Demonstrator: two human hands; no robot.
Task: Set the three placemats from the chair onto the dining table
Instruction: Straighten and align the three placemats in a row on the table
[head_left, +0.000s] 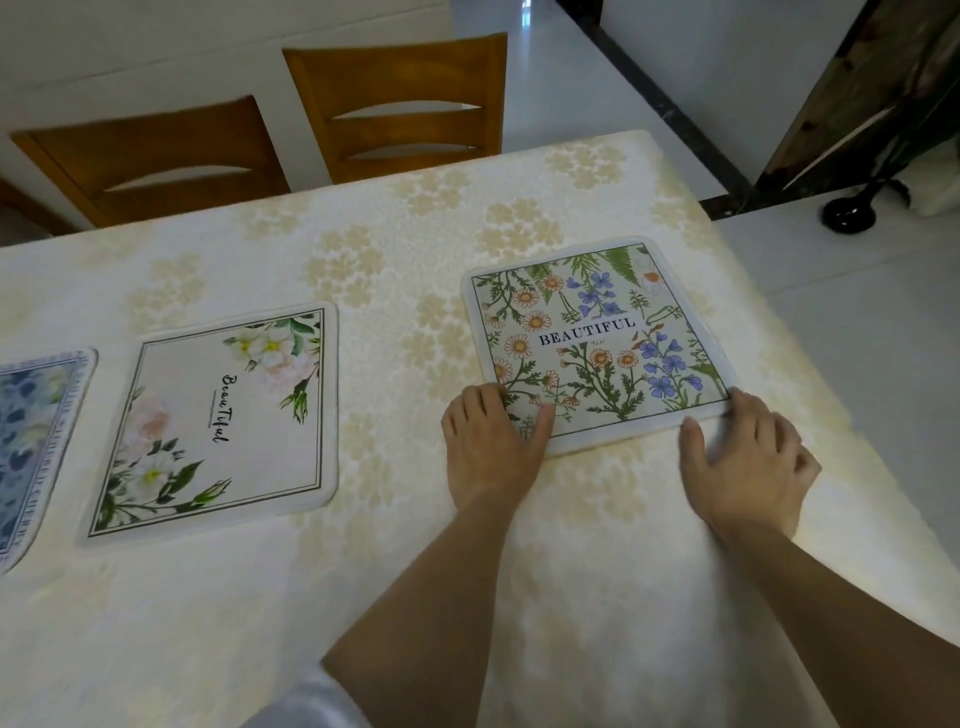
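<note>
Head view, wildflower placemat (597, 338): flat on the dining table (363, 597), near its right end, printed "BEAUTIFUL".
Left hand (488, 447): spread flat, pressing the mat's near-left corner.
Right hand (748, 462): fingers relaxed, touching the near-right corner.
White-blossom placemat (218, 421): flat, well apart to the left.
Blue placemat (31, 447): farther left, cut by the frame edge.
Wooden chairs (400, 130): 2, behind the far side.

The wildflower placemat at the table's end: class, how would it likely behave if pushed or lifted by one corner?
The wildflower placemat lies thin and flat on the tablecloth, so it is probably light and may droop when lifted. Its soft-looking rounded border suggests nothing brittle. Pushed, it might drag on the textured cloth.
</note>
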